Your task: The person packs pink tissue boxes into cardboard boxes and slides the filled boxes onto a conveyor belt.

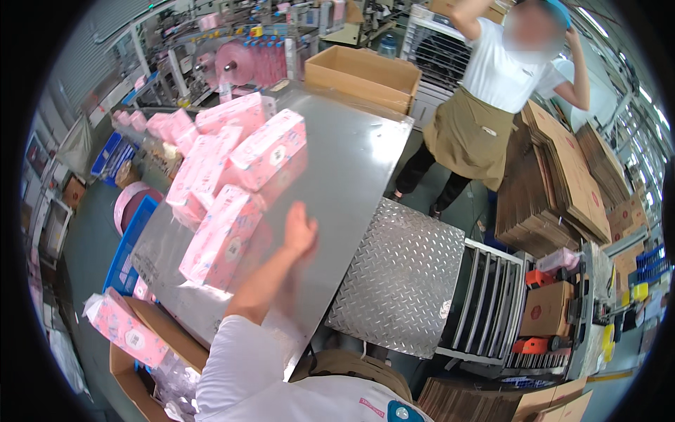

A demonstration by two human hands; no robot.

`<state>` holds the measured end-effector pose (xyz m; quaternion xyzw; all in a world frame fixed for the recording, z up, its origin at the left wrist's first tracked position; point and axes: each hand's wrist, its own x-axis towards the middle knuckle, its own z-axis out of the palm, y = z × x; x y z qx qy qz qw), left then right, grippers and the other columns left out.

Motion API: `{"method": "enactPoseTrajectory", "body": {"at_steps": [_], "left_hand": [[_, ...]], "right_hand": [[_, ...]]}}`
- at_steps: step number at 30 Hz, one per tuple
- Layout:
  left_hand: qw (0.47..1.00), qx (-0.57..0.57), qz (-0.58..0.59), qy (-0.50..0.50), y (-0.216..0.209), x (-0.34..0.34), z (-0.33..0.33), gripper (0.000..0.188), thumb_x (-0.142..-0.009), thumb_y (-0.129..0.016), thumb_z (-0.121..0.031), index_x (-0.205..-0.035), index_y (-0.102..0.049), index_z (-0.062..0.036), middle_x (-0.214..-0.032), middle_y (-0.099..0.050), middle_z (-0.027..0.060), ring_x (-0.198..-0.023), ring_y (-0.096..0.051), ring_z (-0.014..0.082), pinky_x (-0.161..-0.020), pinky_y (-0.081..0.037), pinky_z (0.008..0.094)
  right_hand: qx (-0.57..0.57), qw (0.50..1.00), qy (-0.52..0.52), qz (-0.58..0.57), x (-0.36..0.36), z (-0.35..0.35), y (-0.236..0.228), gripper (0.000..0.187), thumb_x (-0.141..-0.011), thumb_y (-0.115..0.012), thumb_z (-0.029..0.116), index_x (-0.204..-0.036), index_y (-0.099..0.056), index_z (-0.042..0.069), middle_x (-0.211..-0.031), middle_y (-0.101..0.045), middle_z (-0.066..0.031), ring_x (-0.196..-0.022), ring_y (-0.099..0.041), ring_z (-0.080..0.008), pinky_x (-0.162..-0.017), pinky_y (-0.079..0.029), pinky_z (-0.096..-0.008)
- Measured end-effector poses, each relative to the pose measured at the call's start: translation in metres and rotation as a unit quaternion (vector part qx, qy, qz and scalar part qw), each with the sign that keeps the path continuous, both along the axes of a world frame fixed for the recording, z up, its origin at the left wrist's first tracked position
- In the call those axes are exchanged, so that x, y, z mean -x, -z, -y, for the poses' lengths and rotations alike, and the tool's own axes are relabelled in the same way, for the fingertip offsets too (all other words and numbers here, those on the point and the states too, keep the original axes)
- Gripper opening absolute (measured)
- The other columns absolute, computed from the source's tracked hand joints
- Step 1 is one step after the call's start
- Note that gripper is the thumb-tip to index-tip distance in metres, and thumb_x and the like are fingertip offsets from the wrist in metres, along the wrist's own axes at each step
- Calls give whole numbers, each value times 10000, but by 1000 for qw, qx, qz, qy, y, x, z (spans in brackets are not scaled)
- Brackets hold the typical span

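Note:
My left hand is over the metal table, with its fingers stretched out and holding nothing. Just left of it, a pink plastic-wrapped tissue pack lies on the tabletop. Beyond it are several more of these packs, some leaning on each other; one tissue pack sits nearest the fingertips on the far side. At the lower left, another tissue pack rests on an open carton that has clear plastic in it. My right hand is out of the picture.
Right of the table are a diamond-plate metal platform and a roller conveyor. A person stands beyond, arms raised, near stacked flat cardboard. An open carton stands at the table's far end. Machinery with pink film rolls is behind.

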<state>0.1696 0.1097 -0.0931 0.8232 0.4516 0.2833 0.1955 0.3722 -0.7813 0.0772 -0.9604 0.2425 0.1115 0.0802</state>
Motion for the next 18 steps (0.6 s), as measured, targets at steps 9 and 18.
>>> {"method": "enactPoseTrajectory", "body": {"at_steps": [9, 18], "left_hand": [[988, -37, 45, 146, 19, 74, 72, 534, -756, -613, -134, -1228, -443, 48, -1299, -439, 247, -1210, -410, 406, -1039, -325, 469], [984, -17, 42, 172, 45, 66, 62, 482, -799, -527, -105, -1257, -451, 26, -1349, -406, 229, -1261, -369, 378, -1066, -283, 431]], "right_hand": [[285, 918, -222, 162, 58, 33, 18, 369, -918, -471, 404, -1009, -631, 83, -969, -643, -122, -831, -606, -278, -708, -479, -415], [408, 877, -224, 119, 54, 33, 26, 236, -821, -523, 166, -1049, -537, 111, -1067, -541, -76, -1032, -530, -228, -838, -452, -377]]}}
